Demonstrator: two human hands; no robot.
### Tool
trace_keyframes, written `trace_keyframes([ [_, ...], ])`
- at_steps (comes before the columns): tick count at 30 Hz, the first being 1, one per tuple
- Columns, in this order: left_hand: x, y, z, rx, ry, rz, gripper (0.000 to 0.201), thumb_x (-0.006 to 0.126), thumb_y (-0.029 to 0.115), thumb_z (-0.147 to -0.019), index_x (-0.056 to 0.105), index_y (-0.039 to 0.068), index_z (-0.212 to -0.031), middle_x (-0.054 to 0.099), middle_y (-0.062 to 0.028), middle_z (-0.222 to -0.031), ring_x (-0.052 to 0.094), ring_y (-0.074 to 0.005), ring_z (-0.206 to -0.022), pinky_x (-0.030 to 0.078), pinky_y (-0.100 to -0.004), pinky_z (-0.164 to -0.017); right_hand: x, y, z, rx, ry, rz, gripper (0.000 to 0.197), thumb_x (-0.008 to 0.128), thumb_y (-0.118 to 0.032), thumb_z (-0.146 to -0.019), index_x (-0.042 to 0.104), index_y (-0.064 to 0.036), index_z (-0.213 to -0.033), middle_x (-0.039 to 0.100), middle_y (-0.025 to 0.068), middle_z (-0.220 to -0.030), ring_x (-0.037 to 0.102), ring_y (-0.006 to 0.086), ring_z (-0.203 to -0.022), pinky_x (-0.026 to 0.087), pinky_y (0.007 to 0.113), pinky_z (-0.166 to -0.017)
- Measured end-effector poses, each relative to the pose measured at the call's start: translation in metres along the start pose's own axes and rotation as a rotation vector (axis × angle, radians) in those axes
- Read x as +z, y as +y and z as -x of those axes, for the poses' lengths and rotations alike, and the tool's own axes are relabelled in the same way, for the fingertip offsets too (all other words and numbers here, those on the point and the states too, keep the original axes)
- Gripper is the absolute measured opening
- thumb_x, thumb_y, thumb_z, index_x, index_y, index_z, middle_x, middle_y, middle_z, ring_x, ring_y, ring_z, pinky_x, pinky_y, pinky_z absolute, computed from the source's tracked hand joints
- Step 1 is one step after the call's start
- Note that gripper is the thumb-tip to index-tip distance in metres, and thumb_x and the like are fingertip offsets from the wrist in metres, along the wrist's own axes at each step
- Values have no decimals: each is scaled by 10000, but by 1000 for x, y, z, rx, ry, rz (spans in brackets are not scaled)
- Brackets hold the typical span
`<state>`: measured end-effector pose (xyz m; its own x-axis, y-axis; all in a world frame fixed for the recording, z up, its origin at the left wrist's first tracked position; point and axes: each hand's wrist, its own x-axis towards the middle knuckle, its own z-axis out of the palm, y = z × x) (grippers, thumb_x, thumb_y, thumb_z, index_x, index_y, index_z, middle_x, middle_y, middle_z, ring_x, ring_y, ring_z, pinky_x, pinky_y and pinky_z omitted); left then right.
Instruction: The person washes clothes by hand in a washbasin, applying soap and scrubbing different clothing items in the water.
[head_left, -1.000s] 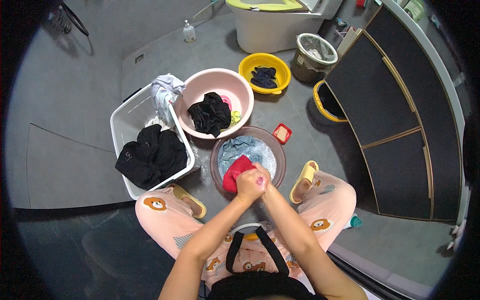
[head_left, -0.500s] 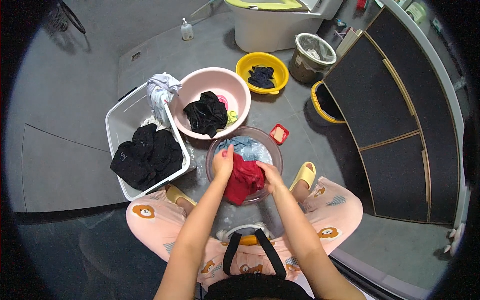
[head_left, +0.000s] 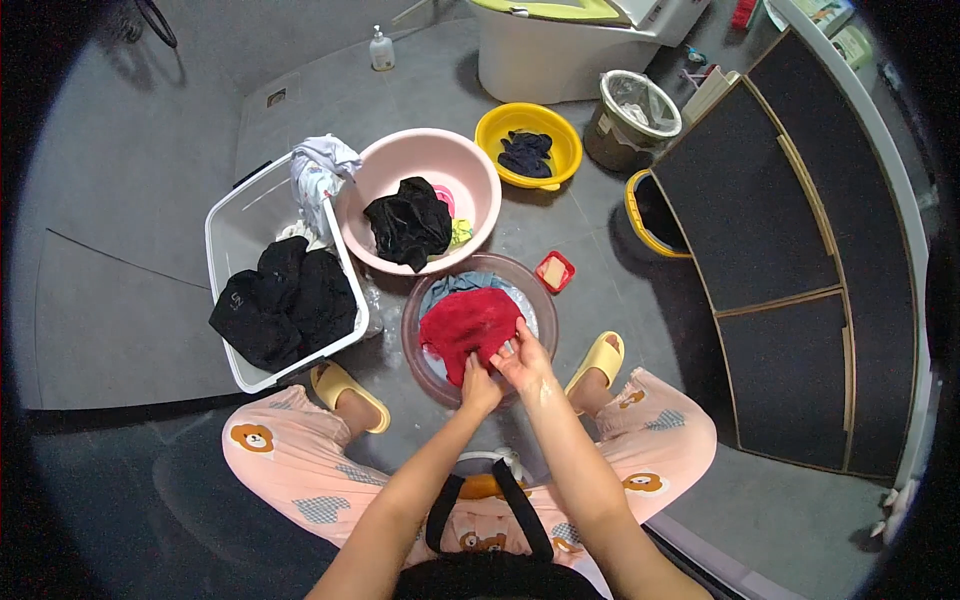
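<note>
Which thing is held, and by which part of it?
A red, loosely spread fabric cloth: left grip holds its lower edge; right grip touches its right edge, pinch unclear.

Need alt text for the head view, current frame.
A person's left hand and right hand touch a red cloth over a round basin with blue-grey cloth in it. Beyond, a pink basin holds black cloth; at left, a white basket holds black clothes; at right lies a red dish.

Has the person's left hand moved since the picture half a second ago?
Yes. The left hand has moved down and rightward, from the left side of the brownish basin to its near side.
</note>
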<state>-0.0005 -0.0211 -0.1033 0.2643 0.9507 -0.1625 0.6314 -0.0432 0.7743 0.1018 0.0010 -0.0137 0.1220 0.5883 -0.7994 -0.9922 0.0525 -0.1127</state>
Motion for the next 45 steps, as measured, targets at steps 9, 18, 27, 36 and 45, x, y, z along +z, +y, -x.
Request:
trace_keyframes([
  [9,-100,70,-52,264,182,143,268,620,104,-615,532,85,-867,578,-95,-783,571,-289,-705,460,-338,-615,44,-46,64,-55,-114,-99,299,571,-259,-800,493,-89,-1033,506,69,-1053,470,245,-1019,381,488,-878],
  [18,-100,-38,-46,115,0,-363,243,629,57,-612,476,72,-802,523,-106,-852,552,-282,-729,455,-349,-621,-14,-47,10,-76,181,-185,205,510,-256,-834,526,-121,-987,527,63,-1037,506,246,-982,422,479,-819],
  [27,-129,50,-90,130,-260,380,293,654,70,-622,361,61,-619,408,1,-603,402,-85,-608,371,-237,-562,-12,-126,-13,-155,-62,-293,254,493,-76,-796,470,5,-1036,530,154,-1022,524,290,-952,420,433,-865],
  [36,-112,5,-86,97,-192,312,209,611,208,-772,610,8,-830,585,-16,-678,502,-81,-632,413,-234,-603,-59,-27,-66,-416,11,-375,81,443,-77,-826,515,-41,-822,549,82,-826,543,150,-787,493,255,-649],
  [45,-42,67,-18,432,-495,-27,333,510,161,-777,522,16,-1076,524,-185,-1022,508,-312,-951,398,-349,-818,-121,15,-85,-13,-195,175,462,310,-430,-846,492,-103,-1117,530,121,-1043,513,272,-939,434,435,-803],
])
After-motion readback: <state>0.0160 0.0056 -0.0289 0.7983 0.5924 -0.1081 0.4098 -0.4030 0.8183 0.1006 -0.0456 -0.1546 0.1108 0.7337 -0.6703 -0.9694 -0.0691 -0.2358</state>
